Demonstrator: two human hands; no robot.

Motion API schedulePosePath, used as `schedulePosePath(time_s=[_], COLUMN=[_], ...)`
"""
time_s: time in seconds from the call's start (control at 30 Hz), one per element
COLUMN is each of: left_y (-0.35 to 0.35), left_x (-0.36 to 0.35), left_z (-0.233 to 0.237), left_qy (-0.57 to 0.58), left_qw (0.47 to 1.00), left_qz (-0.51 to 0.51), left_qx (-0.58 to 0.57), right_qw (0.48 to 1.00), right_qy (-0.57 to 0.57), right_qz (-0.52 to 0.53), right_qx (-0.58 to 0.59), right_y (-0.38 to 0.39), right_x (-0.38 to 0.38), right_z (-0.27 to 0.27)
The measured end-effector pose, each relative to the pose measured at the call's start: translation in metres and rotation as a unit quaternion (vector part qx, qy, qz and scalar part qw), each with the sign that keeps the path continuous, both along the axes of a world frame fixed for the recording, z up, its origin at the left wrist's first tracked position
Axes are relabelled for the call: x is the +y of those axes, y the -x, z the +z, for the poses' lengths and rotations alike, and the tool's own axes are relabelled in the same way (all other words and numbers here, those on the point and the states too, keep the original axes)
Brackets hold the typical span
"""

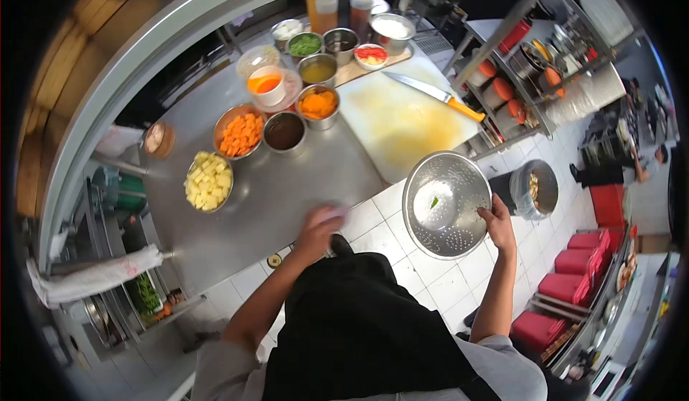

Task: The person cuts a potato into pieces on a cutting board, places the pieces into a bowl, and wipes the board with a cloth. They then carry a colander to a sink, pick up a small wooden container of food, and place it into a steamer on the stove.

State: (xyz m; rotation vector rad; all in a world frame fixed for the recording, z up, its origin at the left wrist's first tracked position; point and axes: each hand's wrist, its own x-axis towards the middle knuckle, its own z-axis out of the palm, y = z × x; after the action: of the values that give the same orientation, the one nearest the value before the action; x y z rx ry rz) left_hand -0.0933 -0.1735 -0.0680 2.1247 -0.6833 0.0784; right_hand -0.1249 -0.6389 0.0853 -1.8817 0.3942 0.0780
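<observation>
Here, the fingers (488, 214) of the right hand (497, 229) are closed on the rim of a steel colander (445, 204). The colander is held tilted over the tiled floor (430, 286), just off the counter's edge, and 1 small green scrap (434, 201) lies inside it. The left hand (319, 227) rests palm down on the near edge of the steel counter (273, 193), over something pale. It is blurred, so I cannot tell whether its fingers grip anything.

Behind the colander a white cutting board (402, 118) lies on the counter, with a knife (434, 94) with an orange handle across its far side. To the left of the board stand 3 bowls: yellow cubes (208, 181), orange cubes (240, 134) and a dark sauce (284, 131). A lined bin (535, 186) stands on the floor to the right of the colander.
</observation>
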Motion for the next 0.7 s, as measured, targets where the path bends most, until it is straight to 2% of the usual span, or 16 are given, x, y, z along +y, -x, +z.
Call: schedulePosePath(time_s=[0.03, 0.1, 0.13, 0.2, 0.27, 0.33, 0.37, 0.43, 0.5, 0.57, 0.6, 0.63, 0.67, 0.7], left_y=[0.003, 0.016, 0.006, -0.026, -0.073, -0.128, -0.157, -0.211, -0.253, -0.257, -0.237, -0.214, -0.176, -0.147], left_x=[0.030, 0.072, 0.066, 0.042, -0.010, -0.069, -0.096, -0.151, -0.190, -0.224, -0.254, -0.272, -0.267, -0.266], left_z=[0.016, 0.034, 0.046, 0.063, 0.070, 0.075, 0.074, 0.057, 0.026, 0.000, 0.009, -0.020, 0.023, 0.021], left_qy=[0.033, 0.046, 0.044, 0.013, 0.029, 0.091, 0.079, 0.074, -0.067, -0.096, 0.192, 0.185, 0.053, 0.061], left_qw=[0.998, 0.959, 0.963, 0.967, 0.985, 0.989, 0.988, 0.988, 0.972, 0.974, 0.954, 0.976, 0.966, 0.960], left_qz=[0.041, 0.253, 0.240, 0.255, 0.169, 0.107, 0.102, 0.082, 0.180, 0.111, 0.062, -0.027, -0.093, -0.141], left_qx=[-0.017, 0.118, 0.116, 0.014, -0.034, -0.056, -0.082, -0.109, -0.132, -0.170, 0.221, 0.116, 0.233, 0.232], right_qw=[1.000, 1.000, 0.999, 0.997, 0.995, 0.991, 0.989, 0.984, 0.978, 0.970, 0.969, 0.969, 0.971, 0.972], right_qy=[0.012, 0.002, -0.007, -0.014, -0.002, 0.008, 0.009, 0.013, 0.034, 0.020, 0.005, -0.015, -0.018, -0.024], right_qz=[-0.004, -0.031, -0.043, -0.075, -0.102, -0.132, -0.146, -0.176, -0.202, -0.242, -0.245, -0.239, -0.235, -0.228], right_qx=[0.008, -0.007, -0.006, -0.011, -0.012, -0.009, -0.015, -0.024, -0.023, -0.015, -0.034, -0.050, -0.047, -0.046], right_y=[0.003, 0.009, 0.010, 0.017, 0.025, 0.037, 0.044, 0.062, 0.079, 0.094, 0.102, 0.110, 0.113, 0.112], right_x=[-0.006, -0.010, -0.010, -0.013, -0.016, -0.018, -0.021, -0.026, -0.021, -0.013, -0.014, -0.016, -0.017, -0.018], right_z=[-0.007, -0.012, -0.008, -0.005, 0.005, 0.005, 0.004, 0.005, 0.006, 0.010, 0.007, 0.000, -0.003, -0.002])
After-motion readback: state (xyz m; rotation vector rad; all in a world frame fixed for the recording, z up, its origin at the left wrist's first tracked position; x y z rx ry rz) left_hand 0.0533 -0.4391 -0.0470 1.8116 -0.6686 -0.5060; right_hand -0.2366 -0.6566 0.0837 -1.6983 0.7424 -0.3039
